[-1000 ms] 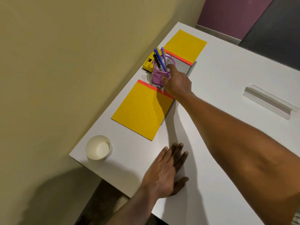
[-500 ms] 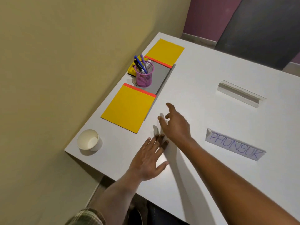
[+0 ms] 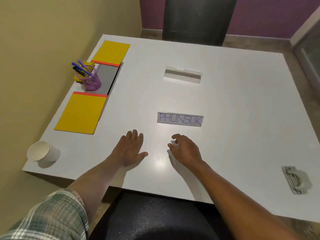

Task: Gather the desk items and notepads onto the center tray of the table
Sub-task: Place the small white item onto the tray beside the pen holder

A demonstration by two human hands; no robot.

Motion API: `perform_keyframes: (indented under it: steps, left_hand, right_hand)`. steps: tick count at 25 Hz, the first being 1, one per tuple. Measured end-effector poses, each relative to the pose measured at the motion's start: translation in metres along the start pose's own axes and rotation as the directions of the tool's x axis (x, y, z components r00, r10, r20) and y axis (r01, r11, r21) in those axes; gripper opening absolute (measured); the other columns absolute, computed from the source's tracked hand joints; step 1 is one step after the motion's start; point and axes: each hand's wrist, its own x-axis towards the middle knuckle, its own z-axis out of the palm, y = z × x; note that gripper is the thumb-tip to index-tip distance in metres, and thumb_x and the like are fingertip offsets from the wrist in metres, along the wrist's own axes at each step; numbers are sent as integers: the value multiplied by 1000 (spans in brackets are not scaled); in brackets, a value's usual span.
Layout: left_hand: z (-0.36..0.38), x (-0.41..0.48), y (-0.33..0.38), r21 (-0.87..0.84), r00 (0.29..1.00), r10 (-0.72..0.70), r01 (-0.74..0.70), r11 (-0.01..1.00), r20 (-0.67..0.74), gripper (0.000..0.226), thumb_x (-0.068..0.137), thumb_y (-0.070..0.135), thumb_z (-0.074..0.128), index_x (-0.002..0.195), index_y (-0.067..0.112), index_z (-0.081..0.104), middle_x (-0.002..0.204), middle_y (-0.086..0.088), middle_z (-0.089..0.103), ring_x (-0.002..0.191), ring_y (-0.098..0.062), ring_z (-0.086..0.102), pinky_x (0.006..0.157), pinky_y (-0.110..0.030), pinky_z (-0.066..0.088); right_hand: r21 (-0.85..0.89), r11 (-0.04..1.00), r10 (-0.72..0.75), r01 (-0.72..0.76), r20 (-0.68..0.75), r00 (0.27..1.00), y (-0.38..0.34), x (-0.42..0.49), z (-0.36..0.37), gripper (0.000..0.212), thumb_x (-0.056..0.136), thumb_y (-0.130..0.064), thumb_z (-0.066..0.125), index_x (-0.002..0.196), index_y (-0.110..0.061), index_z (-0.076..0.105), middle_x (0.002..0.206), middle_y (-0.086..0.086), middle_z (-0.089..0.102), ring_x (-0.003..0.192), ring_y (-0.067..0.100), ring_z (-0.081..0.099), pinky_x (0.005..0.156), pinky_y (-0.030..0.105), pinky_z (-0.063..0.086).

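A grey tray [image 3: 108,76] lies along the table's left edge. On it stand a purple mesh pen cup [image 3: 91,80] with several pens and a yellow block [image 3: 82,71] behind the cup. One yellow notepad [image 3: 81,113] with an orange strip overlaps the tray's near end, another yellow notepad [image 3: 111,53] its far end. My left hand [image 3: 129,151] rests flat on the table near the front edge, holding nothing. My right hand [image 3: 185,149] hovers beside it with loosely curled fingers, also holding nothing.
A white paper cup [image 3: 42,153] stands at the front left corner. A name card reading PHUNSUK [image 3: 180,119] lies ahead of my hands, a clear acrylic holder [image 3: 182,74] farther back. A grey clip-like fitting [image 3: 296,179] sits at the front right. A dark chair [image 3: 194,19] faces the far edge.
My right hand let go of the pen cup and drew back to the table's front, beside my left hand. The view swung right over the whole table.
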Motion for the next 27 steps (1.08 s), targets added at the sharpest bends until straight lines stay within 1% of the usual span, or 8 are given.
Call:
perform_keyframes:
  steps: [4,7,9,11,17,21,25,27]
  left_hand:
    - [-21,24,60,53,971,240,-239,969,6,69,86,71,38,125,14,43,122,-6,45,99,-26,43,77,-40,45]
    - [-25,42,95,92,937,348,-349,933,28,81,90,73,31,144,12,35,145,-12,36,121,-31,42,92,-43,45]
    - [-19,56,132,104,923,372,-381,919,99,93,92,75,24,159,12,9,166,-18,4,149,-37,17,116,-49,28]
    - [-13,58,142,55,937,311,-323,945,157,97,89,78,13,159,18,-17,164,-16,-28,153,-38,-16,124,-54,4]
    - [0,69,155,0,935,275,-282,959,222,102,79,86,-2,150,21,-35,153,-11,-48,144,-35,-40,122,-56,-12]
    - [2,70,154,-11,933,280,-285,958,226,103,76,88,-6,149,22,-36,152,-11,-49,144,-36,-40,122,-56,-12]
    - [0,71,157,-11,935,275,-280,960,223,105,76,89,-3,150,21,-35,154,-13,-46,147,-37,-35,122,-57,-9]
    - [-3,69,156,-14,937,284,-287,958,203,103,83,86,11,153,21,-29,157,-14,-40,150,-37,-29,123,-57,-5]
  right_hand:
    - [19,994,112,-111,-89,990,61,-33,-48,32,92,-40,61,121,-27,59,115,-9,64,107,6,65,77,25,38]
    - [9,988,153,-155,-235,960,99,-55,-75,42,92,-35,63,131,-21,58,127,1,59,116,19,60,90,32,45]
    - [-70,958,240,-279,-341,909,137,-73,-103,51,93,-36,61,139,-18,51,137,6,52,126,26,51,103,41,41]
    - [-133,917,300,-376,-390,871,158,-82,-119,58,93,-39,58,145,-18,44,149,9,42,137,30,39,111,45,33]
    - [-182,670,605,-720,-428,671,245,-120,-161,77,90,-44,61,154,-24,24,163,19,13,150,42,10,117,61,15]
    - [4,618,693,-786,-474,542,270,-127,-163,70,91,-33,61,151,-17,29,149,21,37,133,44,41,102,55,43]
    - [180,601,716,-779,-554,424,271,-120,-167,54,88,-23,68,135,-7,47,126,23,55,116,42,54,90,53,51]
    - [209,633,710,-745,-540,451,262,-110,-166,46,88,-22,70,128,-6,54,121,21,59,113,41,57,89,50,51]
